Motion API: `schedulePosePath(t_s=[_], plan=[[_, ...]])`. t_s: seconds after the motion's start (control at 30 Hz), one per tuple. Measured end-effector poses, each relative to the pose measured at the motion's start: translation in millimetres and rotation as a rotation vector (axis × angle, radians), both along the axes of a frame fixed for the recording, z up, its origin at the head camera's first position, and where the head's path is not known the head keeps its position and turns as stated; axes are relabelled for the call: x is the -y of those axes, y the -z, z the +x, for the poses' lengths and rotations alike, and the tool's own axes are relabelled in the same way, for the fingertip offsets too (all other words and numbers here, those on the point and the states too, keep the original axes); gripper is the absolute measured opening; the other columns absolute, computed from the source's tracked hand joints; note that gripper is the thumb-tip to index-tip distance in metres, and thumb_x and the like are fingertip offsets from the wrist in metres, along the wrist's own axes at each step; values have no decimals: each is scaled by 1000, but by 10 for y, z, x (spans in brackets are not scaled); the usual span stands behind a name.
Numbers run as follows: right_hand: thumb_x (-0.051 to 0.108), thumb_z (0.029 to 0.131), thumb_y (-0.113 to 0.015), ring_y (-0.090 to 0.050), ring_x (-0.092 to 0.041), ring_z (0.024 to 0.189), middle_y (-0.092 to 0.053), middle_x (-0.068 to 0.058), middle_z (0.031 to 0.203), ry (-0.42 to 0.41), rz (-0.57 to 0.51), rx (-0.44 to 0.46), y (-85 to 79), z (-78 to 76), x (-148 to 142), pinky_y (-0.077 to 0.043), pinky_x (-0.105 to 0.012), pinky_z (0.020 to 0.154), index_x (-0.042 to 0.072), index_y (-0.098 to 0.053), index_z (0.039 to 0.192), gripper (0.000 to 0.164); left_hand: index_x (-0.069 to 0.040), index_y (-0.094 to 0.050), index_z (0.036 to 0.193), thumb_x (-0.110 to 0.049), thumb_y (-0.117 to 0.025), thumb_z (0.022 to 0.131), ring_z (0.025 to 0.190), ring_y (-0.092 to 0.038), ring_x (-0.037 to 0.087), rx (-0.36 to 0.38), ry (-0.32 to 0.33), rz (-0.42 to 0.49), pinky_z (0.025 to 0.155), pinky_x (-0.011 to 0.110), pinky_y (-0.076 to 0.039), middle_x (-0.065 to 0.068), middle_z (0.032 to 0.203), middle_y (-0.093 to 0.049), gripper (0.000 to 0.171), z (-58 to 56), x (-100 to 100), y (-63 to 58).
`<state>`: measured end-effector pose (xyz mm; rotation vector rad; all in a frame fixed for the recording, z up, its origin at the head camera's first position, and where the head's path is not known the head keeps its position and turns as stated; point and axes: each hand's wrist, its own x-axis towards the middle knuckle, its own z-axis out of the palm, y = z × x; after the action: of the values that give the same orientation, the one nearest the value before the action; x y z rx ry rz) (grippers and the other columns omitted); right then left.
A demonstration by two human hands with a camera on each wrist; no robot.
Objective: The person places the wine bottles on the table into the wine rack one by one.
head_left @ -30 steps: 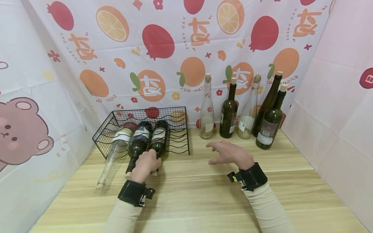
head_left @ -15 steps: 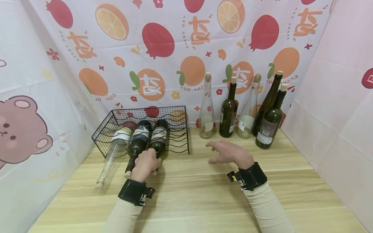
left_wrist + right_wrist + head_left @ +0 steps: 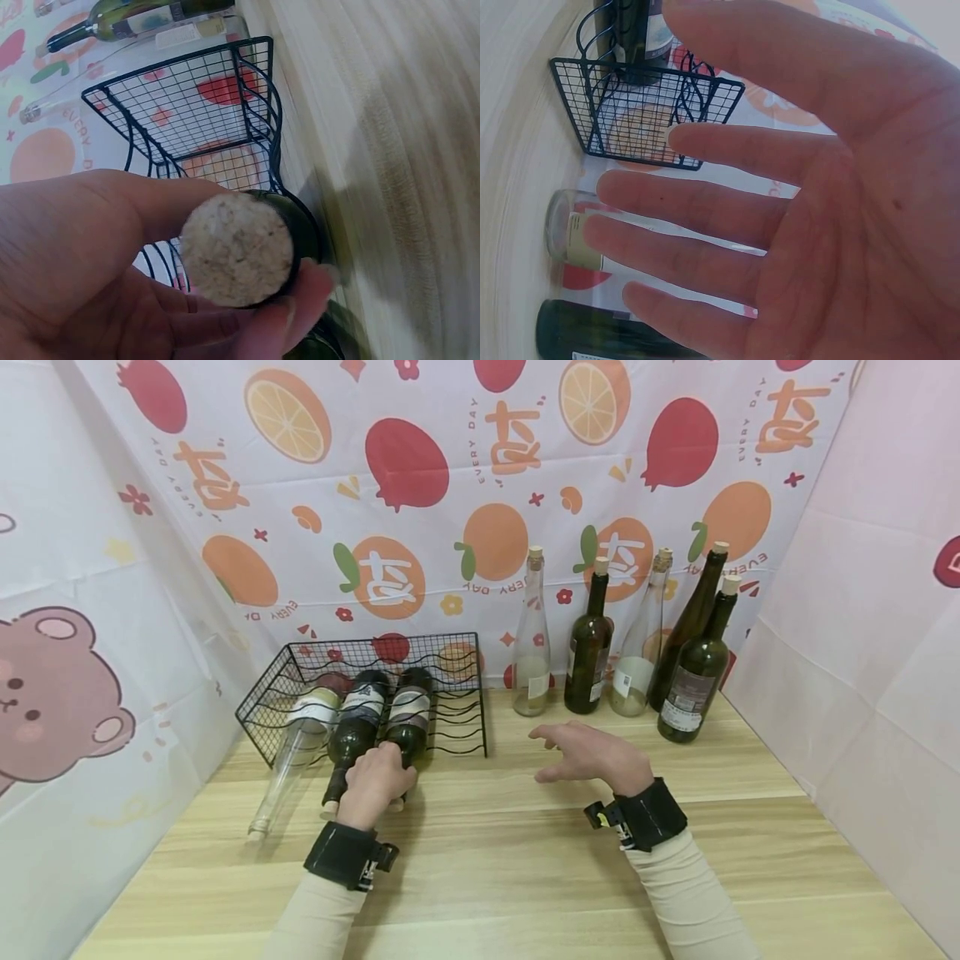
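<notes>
Three bottles lie in a black wire bottle rack at the left, necks toward me: a clear bottle, a dark bottle and a green wine bottle. My left hand grips the neck of the green wine bottle, the rightmost of the three. In the left wrist view its cork shows between my thumb and fingers. Most of that neck is hidden by the hand in the head view. My right hand hovers above the table, fingers spread and holding nothing, in front of the standing bottles.
Several corked bottles stand at the back right: a clear bottle, a green bottle, another clear bottle and two dark ones, the nearer a dark green bottle. A printed cloth hangs behind the wooden table.
The head view has shifted very slightly. Both hands and the bottles stay in place, with my left hand still on the bottle's neck.
</notes>
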<state>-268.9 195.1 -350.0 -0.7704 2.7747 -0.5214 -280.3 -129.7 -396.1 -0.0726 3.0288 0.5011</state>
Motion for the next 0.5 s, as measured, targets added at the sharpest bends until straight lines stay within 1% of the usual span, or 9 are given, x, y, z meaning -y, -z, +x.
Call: schedulePosePath(t_s=[0.1, 0.2, 0.27, 0.37, 0.5], plan=[[32, 93, -77, -61, -37, 129, -66, -17, 136, 4, 1, 4, -5, 7, 2, -53, -47, 102, 7, -53, 147, 64, -5, -59, 79, -31, -60, 100, 69, -62, 33, 1, 7, 13, 62, 48, -49, 16, 80, -62, 34, 15, -7, -16], [32, 93, -77, -60, -37, 130, -66, -17, 136, 7, -2, 8, -10, 12, 3, -53, -48, 101, 7, -53, 147, 64, -6, -61, 77, -29, -55, 103, 69, -63, 34, 0, 22, 15, 61, 50, -50, 18, 82, -64, 36, 27, -16, -40], [31, 93, -77, -60, -36, 130, -66, -17, 137, 7, -3, 9, -10, 14, 4, -53, -48, 101, 7, -53, 147, 63, -4, -63, 81, -26, -53, 103, 72, -64, 36, 2, 31, 9, 63, 52, -51, 21, 87, -66, 33, 33, -19, -56], [32, 93, -77, -61, -36, 129, -66, -17, 136, 4, -3, 8, -6, 9, 5, -53, -47, 101, 7, -53, 147, 64, -1, -66, 91, -22, -54, 102, 77, -64, 38, 7, 33, 5, 66, 55, -53, 25, 95, -67, 27, 24, -13, -60], [32, 93, -77, -61, -35, 129, -66, -17, 136, 6, 1, 6, 0, 7, 2, -53, -47, 101, 7, -54, 147, 64, 2, -66, 99, -23, -56, 101, 78, -65, 39, 18, 31, 8, 66, 54, -53, 26, 97, -67, 27, 9, 1, -53]])
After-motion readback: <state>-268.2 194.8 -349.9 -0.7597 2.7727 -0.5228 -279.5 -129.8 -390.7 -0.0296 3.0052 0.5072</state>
